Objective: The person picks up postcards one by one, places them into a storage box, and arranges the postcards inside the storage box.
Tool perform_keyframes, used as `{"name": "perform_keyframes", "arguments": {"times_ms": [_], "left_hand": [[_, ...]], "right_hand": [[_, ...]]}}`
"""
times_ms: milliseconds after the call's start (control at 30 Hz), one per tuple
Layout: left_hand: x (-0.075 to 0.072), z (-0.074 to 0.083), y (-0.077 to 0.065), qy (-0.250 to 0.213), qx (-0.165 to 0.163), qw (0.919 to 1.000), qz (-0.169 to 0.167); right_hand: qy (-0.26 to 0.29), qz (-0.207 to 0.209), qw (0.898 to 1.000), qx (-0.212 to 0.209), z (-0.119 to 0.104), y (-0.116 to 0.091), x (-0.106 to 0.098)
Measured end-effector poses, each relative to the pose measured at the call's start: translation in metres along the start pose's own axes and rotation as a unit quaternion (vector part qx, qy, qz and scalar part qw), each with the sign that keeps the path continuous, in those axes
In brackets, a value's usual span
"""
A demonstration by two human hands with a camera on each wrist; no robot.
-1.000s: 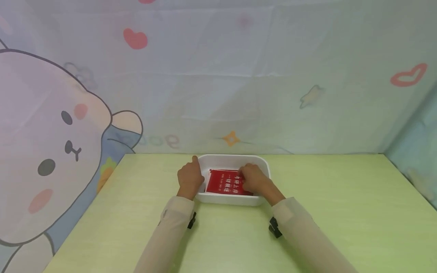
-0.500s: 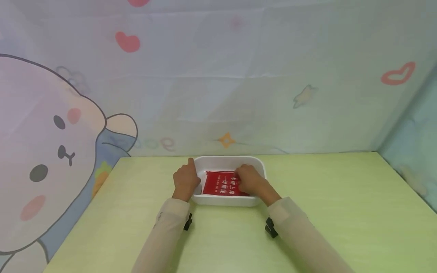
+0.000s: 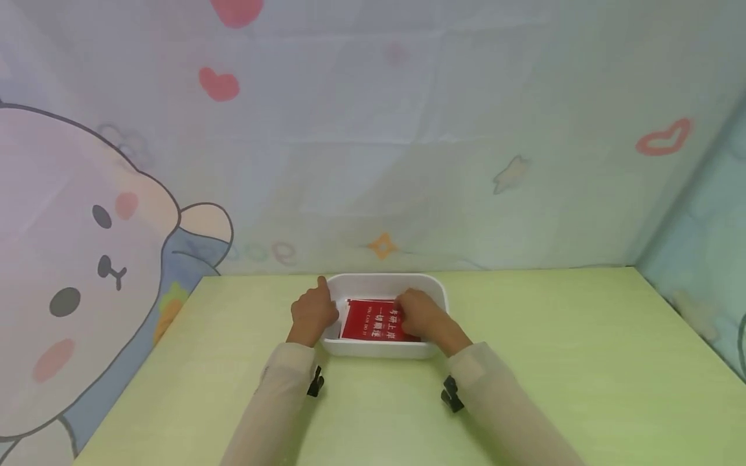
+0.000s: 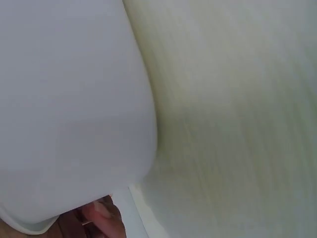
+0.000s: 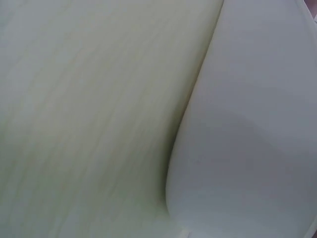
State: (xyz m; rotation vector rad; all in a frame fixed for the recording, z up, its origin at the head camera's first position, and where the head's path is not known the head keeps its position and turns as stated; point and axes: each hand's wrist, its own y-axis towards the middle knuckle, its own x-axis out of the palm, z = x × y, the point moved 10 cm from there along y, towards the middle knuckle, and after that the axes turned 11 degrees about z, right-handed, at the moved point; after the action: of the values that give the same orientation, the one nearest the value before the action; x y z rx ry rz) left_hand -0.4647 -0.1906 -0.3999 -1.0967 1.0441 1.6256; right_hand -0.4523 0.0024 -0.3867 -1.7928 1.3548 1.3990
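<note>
A white plastic tray [image 3: 384,350] stands at the back of the table, holding a red card [image 3: 367,320] with white lettering and white edges showing beneath it. My left hand [image 3: 313,315] grips the tray's left rim, thumb up at the back corner. In the left wrist view, curled fingers [image 4: 105,218] show by the tray wall [image 4: 74,114]. My right hand [image 3: 421,316] reaches over the tray's front right side, curled fingers on the right part of the card. Its fingertips are partly hidden; the right wrist view has mostly the tray's outer wall [image 5: 242,134].
The pale green table [image 3: 542,362] stretches out on both sides of the tray and in front of it. A cloth backdrop [image 3: 361,129] printed with a bear and hearts rises right behind the table's back edge.
The view has shifted a little, so everything sits slightly further left and lower. Both hands stay at the tray, and the card lies in nearly the same spot in it.
</note>
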Motion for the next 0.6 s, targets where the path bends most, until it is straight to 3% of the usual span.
{"name": "perform_keyframes", "arguments": {"times_ms": [200, 367, 600], "left_hand": [[-0.004, 0.001, 0.001, 0.008, -0.001, 0.9999, -0.014], [-0.009, 0.007, -0.002, 0.009, 0.009, 0.9999, -0.005], [-0.012, 0.018, -0.005, -0.029, 0.047, 0.9982, 0.025]], "right_hand": [[-0.007, -0.007, 1.000, 0.010, -0.003, 0.001, 0.000], [-0.021, 0.002, 1.000, -0.007, -0.007, -0.001, -0.002], [-0.014, 0.052, 0.998, -0.029, -0.009, -0.006, -0.012]]}}
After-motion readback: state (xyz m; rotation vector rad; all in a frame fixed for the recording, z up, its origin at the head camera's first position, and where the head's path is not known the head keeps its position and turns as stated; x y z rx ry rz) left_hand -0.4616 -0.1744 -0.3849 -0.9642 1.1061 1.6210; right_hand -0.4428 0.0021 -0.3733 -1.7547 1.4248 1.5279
